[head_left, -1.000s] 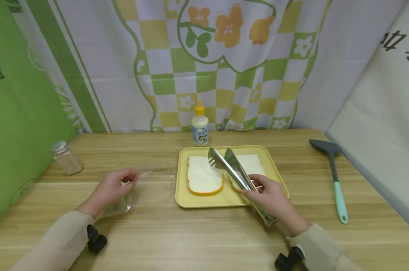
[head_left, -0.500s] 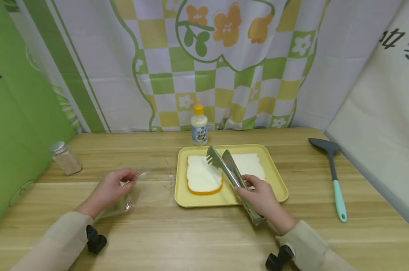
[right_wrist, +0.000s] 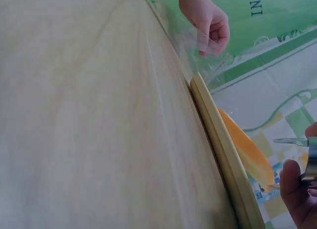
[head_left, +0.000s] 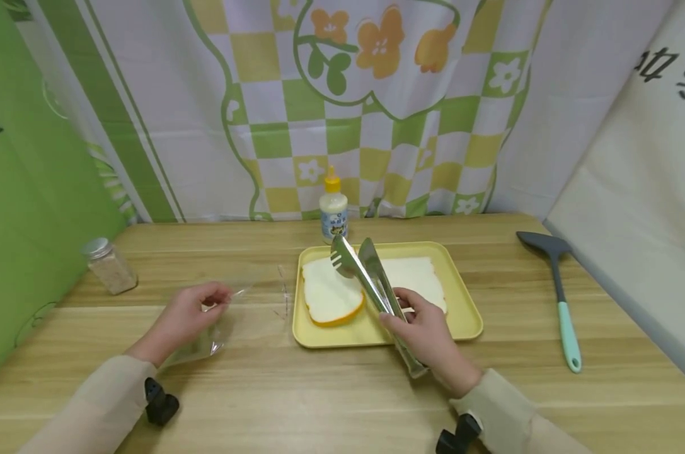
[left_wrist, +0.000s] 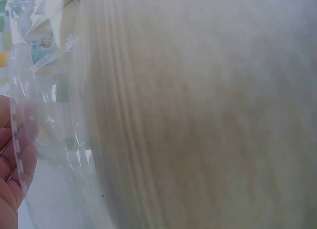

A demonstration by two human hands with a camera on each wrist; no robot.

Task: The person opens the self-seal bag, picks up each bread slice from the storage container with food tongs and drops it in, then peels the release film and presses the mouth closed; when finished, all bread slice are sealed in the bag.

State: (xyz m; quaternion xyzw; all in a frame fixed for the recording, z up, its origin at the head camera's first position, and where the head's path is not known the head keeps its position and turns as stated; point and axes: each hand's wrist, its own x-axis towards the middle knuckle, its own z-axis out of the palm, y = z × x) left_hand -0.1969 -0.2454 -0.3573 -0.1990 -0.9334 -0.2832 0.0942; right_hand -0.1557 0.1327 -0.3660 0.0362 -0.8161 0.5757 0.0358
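At a yellow tray on a wooden table, the head view shows a person's right hand gripping metal tongs, their long axis running forward and leftward to the left bread slice, ahead and left of that hand. The left hand, farther from the slice, pinches a clear bag left of the tray. In the left wrist view, its fingers meet the plastic. In the right wrist view, the slice tilts above the tray's rim, one tong tip at its raised end; whether it is clamped cannot be told.
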